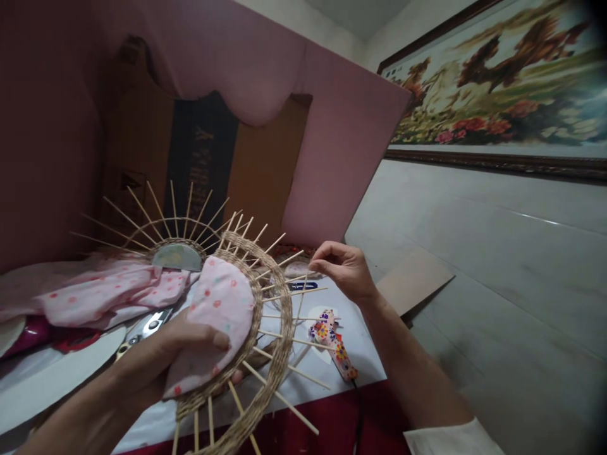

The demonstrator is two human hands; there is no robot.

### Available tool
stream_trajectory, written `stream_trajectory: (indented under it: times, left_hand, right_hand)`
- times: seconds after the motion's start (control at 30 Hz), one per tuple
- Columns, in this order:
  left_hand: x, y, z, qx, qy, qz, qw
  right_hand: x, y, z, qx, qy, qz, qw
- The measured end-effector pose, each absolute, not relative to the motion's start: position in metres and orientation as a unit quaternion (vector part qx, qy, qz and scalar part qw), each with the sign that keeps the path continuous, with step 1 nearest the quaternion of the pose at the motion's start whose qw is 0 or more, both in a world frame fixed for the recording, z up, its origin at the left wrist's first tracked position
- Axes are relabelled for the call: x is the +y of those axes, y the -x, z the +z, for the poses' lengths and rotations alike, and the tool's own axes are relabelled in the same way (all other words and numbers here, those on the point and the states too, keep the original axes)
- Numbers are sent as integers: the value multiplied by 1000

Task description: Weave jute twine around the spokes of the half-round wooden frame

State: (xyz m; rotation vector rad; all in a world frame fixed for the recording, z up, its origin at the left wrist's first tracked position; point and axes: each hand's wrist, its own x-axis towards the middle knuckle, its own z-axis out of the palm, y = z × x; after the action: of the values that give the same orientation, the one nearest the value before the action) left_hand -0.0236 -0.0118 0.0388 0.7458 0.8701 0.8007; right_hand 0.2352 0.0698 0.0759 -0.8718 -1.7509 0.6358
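Note:
My left hand (pixel 190 347) grips a half-round woven piece by its fabric-covered middle (pixel 227 297), which is pale pink with red dots. Thin wooden sticks (pixel 303 341) fan out from its curved edge, and a band of twisted cord (pixel 284 316) runs woven across them. My right hand (pixel 348 268) is raised to the right of the sticks, thumb and fingers pinched on a strand of cord (pixel 302 294) that leads down to the woven band. The fingers of my left hand behind the piece are mostly hidden.
A flower-patterned glue gun (pixel 332 338) lies on the white tabletop. Behind stands a second stick fan (pixel 177 253), beside dotted pink cloth (pixel 114 294). Scissors (pixel 149 325) lie at left, partly behind my arm. A pink panel (pixel 341 139) and a cardboard box (pixel 270 164) rise at the back.

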Motion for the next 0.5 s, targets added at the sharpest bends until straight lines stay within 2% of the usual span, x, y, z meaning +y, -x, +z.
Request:
stream_trajectory:
  times: [0.2,0.4,0.5]
  left_hand:
    - [-15,21,38,411,-313,374,770]
    - [-18,15,36,386,-322,394,769]
    - [-19,14,38,374,-341,391,769]
  right_hand:
    - [77,-222,51,-667,349,415,510]
    - [75,-198,29,-680,342,436,480]
    - [78,-200,31,-697,347,406,478]
